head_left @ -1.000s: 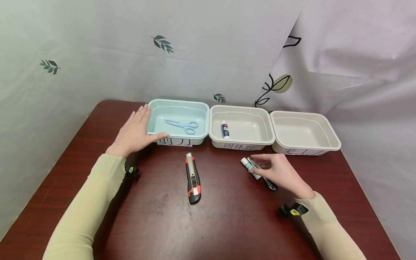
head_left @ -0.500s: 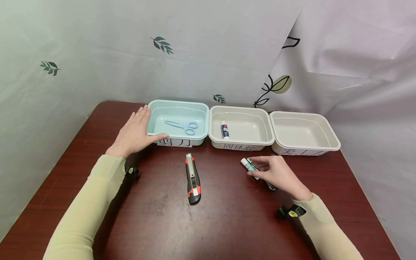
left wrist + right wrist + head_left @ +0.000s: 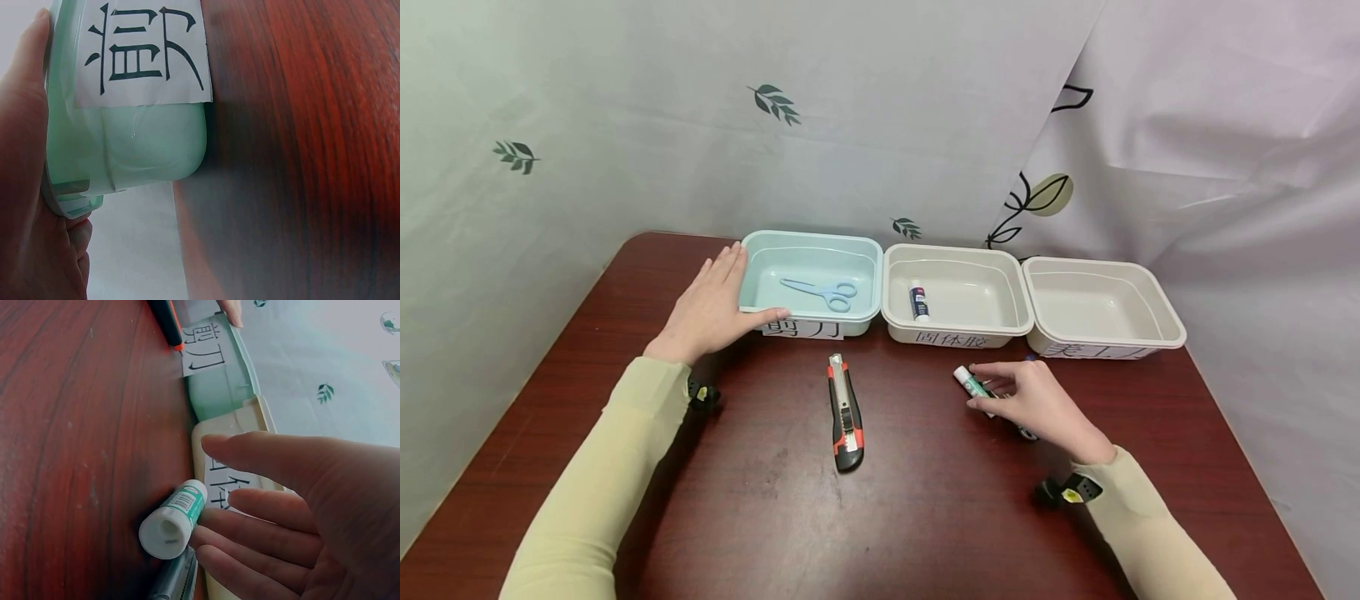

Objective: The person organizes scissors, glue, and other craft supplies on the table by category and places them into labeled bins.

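With right hand (image 3: 1033, 400) loosely spread beside the glue (image 3: 185, 503) on the table (image 3: 910, 517), perhaps touching, might roll it away or drag along the grey tool (image 3: 178, 575) by pinching low. With left hand (image 3: 703, 308) straight-fingered on the blue bin (image 3: 808, 236), could tip it by leaning.

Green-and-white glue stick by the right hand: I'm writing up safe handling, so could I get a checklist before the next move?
1. Right hand beside the green-and-white glue stick: ok.
2. Fingers closed round it: not ok; the right wrist view shows the thumb apart from it.
3. Metallic tool not touching it: cannot tell; it lies close alongside.
4. Room in the middle bin: ok; one dark blue glue stick shows inside.
5. Left hand away from that bin: ok; it rests on the blue bin.
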Available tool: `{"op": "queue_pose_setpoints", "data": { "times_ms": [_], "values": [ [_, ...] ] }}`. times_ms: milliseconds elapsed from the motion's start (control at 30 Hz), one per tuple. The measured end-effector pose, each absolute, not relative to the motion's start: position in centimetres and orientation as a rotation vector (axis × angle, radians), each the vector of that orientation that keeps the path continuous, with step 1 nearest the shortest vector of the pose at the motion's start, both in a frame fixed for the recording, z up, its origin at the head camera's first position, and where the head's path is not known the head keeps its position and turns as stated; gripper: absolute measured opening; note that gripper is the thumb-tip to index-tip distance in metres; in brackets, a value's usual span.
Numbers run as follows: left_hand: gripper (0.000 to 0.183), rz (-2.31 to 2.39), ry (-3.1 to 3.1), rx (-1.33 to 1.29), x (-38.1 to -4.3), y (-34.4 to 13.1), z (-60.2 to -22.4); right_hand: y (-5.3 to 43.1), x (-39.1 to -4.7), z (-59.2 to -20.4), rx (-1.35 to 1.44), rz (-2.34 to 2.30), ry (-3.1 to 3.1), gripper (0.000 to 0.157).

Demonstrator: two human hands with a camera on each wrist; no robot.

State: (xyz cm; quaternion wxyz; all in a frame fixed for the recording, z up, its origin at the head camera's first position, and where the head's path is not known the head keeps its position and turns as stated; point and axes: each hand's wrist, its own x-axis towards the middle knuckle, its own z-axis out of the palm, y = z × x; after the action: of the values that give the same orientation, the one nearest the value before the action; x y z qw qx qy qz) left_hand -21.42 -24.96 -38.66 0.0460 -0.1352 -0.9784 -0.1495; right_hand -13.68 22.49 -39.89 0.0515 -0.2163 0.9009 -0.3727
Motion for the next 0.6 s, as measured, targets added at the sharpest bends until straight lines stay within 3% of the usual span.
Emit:
{"op": "queue_pose_setpoints", "data": {
  "times_ms": [600],
  "values": [
    [0.123,-0.452,-2.988,-0.411,-21.4,-25.0,-38.7,21.2,-13.5,-40.6,-0.706,-1.088,2.691,0.038]
  ]
}}
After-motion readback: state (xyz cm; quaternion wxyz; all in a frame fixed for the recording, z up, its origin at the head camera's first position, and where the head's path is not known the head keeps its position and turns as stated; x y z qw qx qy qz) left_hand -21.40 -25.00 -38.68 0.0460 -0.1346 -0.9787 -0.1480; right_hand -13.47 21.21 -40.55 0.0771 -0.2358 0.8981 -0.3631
